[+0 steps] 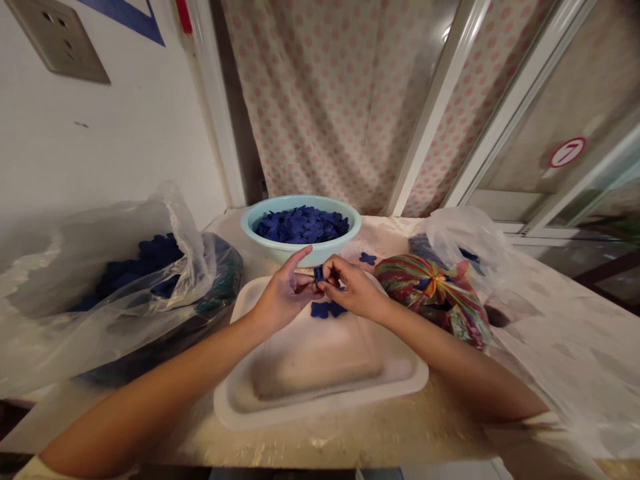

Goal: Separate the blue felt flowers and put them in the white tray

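Over the far part of a white tray (320,407), both my hands meet at a small folded dark-blue piece (319,273). My left hand (285,293) grips it from the left, one finger sticking straight up and the others curled. From the right, my right hand (355,288) pinches the same piece between thumb and fingertips. Just below my fingers, a few flat blue flower-shaped pieces (320,310) lie in the tray, partly covered by my right hand. Beyond my hands stands a light-blue basin (250,221) heaped with blue flower-shaped pieces (303,225).
A clear plastic bag (195,267) with more blue pieces stands on the left. To the right lie a knotted multicoloured cloth bundle (430,283), a single blue flower piece (368,258) and another plastic bag (463,233). A wall and a dotted curtain (325,100) bound the far side.
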Tool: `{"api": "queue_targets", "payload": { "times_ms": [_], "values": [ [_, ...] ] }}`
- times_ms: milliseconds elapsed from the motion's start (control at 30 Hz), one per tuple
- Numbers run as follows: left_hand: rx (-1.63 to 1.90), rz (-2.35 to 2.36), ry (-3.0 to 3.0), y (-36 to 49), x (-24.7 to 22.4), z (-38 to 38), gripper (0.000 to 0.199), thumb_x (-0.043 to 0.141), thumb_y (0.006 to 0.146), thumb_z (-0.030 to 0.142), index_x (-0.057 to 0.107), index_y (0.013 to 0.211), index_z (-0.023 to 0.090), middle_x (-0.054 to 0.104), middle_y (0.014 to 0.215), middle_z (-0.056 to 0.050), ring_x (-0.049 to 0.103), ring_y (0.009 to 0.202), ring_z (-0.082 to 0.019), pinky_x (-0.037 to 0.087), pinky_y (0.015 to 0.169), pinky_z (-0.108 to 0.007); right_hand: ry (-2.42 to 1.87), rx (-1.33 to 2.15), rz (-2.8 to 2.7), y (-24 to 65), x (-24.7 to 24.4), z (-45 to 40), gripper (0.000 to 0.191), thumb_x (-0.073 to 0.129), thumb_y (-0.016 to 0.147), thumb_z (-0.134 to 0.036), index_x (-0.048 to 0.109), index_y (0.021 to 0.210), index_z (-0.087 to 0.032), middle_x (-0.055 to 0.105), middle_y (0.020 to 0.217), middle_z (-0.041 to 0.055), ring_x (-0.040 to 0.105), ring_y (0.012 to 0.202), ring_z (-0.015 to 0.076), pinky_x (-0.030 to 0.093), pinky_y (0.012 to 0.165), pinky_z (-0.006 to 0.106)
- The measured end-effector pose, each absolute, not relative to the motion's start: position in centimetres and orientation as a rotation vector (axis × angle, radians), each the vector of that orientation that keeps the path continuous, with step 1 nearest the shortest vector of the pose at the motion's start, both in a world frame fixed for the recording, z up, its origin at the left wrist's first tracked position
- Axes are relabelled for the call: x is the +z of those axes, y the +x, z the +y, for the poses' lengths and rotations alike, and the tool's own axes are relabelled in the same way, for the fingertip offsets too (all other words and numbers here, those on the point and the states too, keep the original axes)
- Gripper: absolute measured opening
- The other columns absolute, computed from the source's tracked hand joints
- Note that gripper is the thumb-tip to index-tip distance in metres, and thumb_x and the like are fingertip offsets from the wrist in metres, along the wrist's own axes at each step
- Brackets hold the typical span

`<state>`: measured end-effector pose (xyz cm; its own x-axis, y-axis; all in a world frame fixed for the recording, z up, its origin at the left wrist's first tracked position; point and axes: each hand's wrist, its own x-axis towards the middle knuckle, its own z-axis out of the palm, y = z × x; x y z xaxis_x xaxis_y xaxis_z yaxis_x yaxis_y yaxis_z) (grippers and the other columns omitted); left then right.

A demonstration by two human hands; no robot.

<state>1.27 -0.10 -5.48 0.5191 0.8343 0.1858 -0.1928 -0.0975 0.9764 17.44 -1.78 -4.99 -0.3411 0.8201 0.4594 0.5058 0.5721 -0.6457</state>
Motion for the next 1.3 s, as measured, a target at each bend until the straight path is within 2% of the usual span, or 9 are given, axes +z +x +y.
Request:
{"api": "queue_targets", "payload": {
  "times_ms": [100, 200, 300, 633, 833, 1000, 1100, 1200, 1300],
  "values": [
    [0.984, 0.664, 1.436, 1.3, -5.5, 0.0, 0.069, 0.068, 0.065, 0.020, 0.036, 0.126, 0.014, 0.065, 0.068, 0.002, 0.061, 0.062, -0.011, 0.051, 0.069, -0.028, -1.012, 0.502, -2.013, 17.4, -5.0, -2.0, 0.013, 0.048, 0.077, -0.013, 0.037, 0.076, -0.020, 0.039, 0.066, -0.0043, 0.038, 0.057, 0.0086, 0.033, 0.052, 0.020],
    [0.956, 0.696, 1.572, 1.2, -5.5, 0.1, 0.040, 0.064, 0.070, 0.024, 0.051, 0.106, 0.013, 0.062, 0.067, 0.002, 0.059, 0.060, -0.010, 0.052, 0.064, -0.026, -0.957, 0.524, -2.023, 17.4, -4.8, -2.4, 0.012, 0.045, 0.082, -0.017, 0.034, 0.076, -0.020, 0.039, 0.066, -0.0038, 0.037, 0.056, 0.0091, 0.032, 0.051, 0.021],
    [0.921, 0.658, 1.663, 1.2, -5.5, 0.1, 0.023, 0.060, 0.075, 0.030, 0.055, 0.089, 0.014, 0.058, 0.068, 0.001, 0.056, 0.059, -0.010, 0.050, 0.059, -0.024, -0.893, 0.561, -2.015, 17.5, -4.7, -2.5, 0.014, 0.043, 0.085, -0.020, 0.033, 0.075, -0.021, 0.039, 0.066, -0.0034, 0.037, 0.058, 0.0096, 0.033, 0.052, 0.021],
    [0.903, 0.591, 1.775, 1.1, -5.1, -0.2, 0.021, 0.050, 0.081, 0.035, 0.047, 0.074, 0.016, 0.047, 0.065, 0.003, 0.049, 0.059, -0.009, 0.043, 0.053, -0.022, -0.792, 0.553, -2.000, 17.7, -4.6, -2.6, 0.014, 0.041, 0.088, -0.025, 0.033, 0.078, -0.021, 0.041, 0.069, -0.0027, 0.042, 0.060, 0.0099, 0.036, 0.053, 0.021],
    [0.962, 0.676, 1.753, 0.9, -5.1, 0.0, 0.022, 0.051, 0.080, 0.035, 0.045, 0.070, 0.016, 0.048, 0.064, 0.003, 0.047, 0.058, -0.008, 0.039, 0.053, -0.020, -1.044, 0.215, -2.290, 18.4, -2.5, -3.6, 0.004, 0.044, 0.087, -0.021, 0.045, 0.084, -0.019, 0.057, 0.072, 0.0008, 0.051, 0.063, 0.0118, 0.038, 0.057, 0.023],
    [0.976, 0.796, 1.713, 0.7, -4.7, -0.1, 0.024, 0.051, 0.079, 0.035, 0.043, 0.066, 0.016, 0.048, 0.062, 0.003, 0.046, 0.055, -0.008, 0.037, 0.053, -0.021, -1.203, -0.167, -2.391, 22.7, 1.7, -8.3, 0.020, 0.043, 0.089, -0.023, 0.059, 0.078, -0.018, 0.065, 0.077, 0.0043, 0.059, 0.073, 0.0161, 0.043, 0.069, 0.028],
    [0.965, 0.791, 1.739, 0.6, -4.1, -0.5, 0.024, 0.051, 0.078, 0.035, 0.042, 0.065, 0.017, 0.046, 0.060, 0.003, 0.045, 0.056, -0.008, 0.035, 0.052, -0.021, -1.493, -0.304, -2.075, 29.7, 3.5, -11.7, 0.023, 0.044, 0.088, -0.029, 0.062, 0.079, -0.019, 0.066, 0.073, 0.0045, 0.060, 0.065, 0.0153, 0.045, 0.061, 0.026],
    [0.969, 0.762, 1.780, 0.6, -3.7, -0.9, 0.024, 0.052, 0.077, 0.035, 0.043, 0.065, 0.017, 0.045, 0.060, 0.004, 0.044, 0.055, -0.008, 0.034, 0.052, -0.021, -1.940, -0.394, -1.809, 38.6, 3.5, -13.5, 0.024, 0.044, 0.084, -0.031, 0.064, 0.079, -0.017, 0.068, 0.081, 0.0092, 0.062, 0.073, 0.0208, 0.046, 0.068, 0.031],
    [0.970, 0.749, 1.815, 0.7, -3.7, -1.2, 0.024, 0.054, 0.076, 0.035, 0.042, 0.064, 0.017, 0.043, 0.058, 0.005, 0.043, 0.053, -0.008, 0.032, 0.050, -0.020, -2.394, -0.024, -1.880, 45.6, 1.4, -13.4, 0.019, 0.049, 0.078, -0.024, 0.066, 0.079, -0.016, 0.069, 0.090, 0.0120, 0.062, 0.081, 0.0231, 0.046, 0.077, 0.034]
  ]
}}
